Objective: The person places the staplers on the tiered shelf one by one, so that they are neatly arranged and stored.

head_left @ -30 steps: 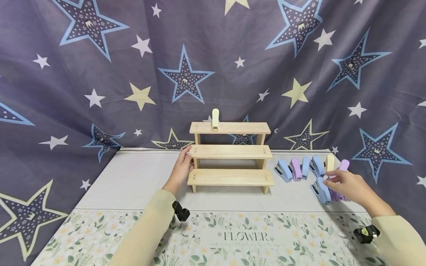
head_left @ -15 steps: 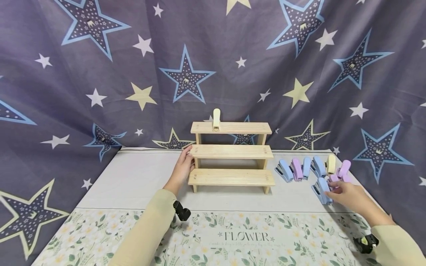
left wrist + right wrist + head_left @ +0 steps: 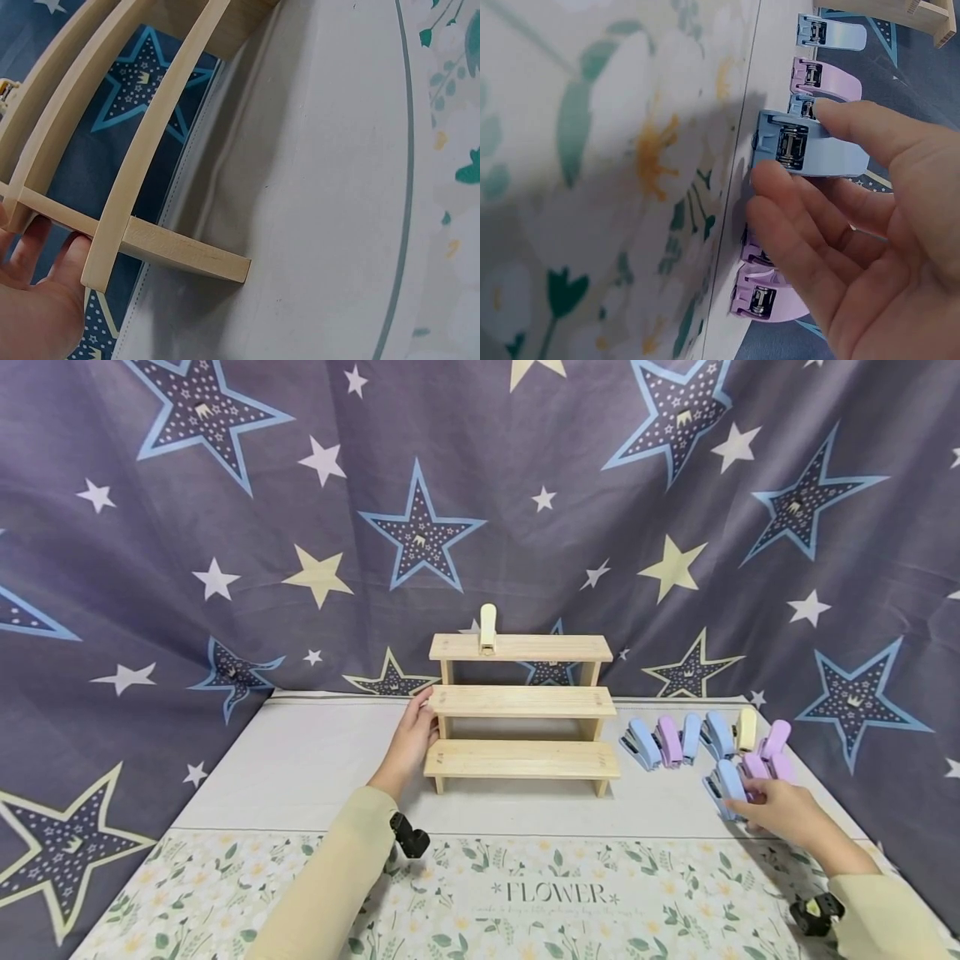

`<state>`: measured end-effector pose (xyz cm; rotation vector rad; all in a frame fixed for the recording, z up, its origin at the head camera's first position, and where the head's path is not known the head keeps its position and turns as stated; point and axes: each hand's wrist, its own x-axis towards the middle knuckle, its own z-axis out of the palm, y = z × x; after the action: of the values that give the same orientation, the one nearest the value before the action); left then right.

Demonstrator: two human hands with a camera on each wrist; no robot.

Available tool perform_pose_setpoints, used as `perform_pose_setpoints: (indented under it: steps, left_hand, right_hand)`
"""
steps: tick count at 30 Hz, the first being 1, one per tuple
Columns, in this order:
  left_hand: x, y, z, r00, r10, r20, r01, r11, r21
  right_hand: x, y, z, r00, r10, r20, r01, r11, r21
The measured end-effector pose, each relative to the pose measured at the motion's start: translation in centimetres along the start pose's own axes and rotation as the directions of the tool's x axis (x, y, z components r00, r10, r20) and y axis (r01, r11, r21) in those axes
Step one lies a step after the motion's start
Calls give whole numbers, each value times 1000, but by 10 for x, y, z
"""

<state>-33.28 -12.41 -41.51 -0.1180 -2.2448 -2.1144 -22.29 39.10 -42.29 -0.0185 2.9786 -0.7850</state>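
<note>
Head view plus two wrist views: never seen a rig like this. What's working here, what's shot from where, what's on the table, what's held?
No machine: these are a person's bare left hand and right hand. The head view looks forward and down from the person's head; each wrist view looks at one hand's work from that wrist.

On the table stands a three-step wooden shelf, with a cream stapler on its top step. Right of it are blue staplers, purple staplers and a yellow stapler.

The left hand holds the shelf's left side; the right hand pinches the nearest blue stapler.
</note>
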Motion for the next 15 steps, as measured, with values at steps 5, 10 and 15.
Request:
perform_pose_setpoints:
  steps: [5,10,15]
  left_hand:
    - [0,1,0,1000,1,-7,-1,1000,3]
    - [0,1,0,1000,-4,-7,4,1000,11]
    - [0,1,-1,1000,-16,-5,17,1000,5]
  right_hand:
    - [1,0,2,1000,-3,-4,3,1000,1]
    - [2,1,2,1000,-13,-4,13,1000,-16]
    - [2,0,0,999,-27,-24,26,998,-49]
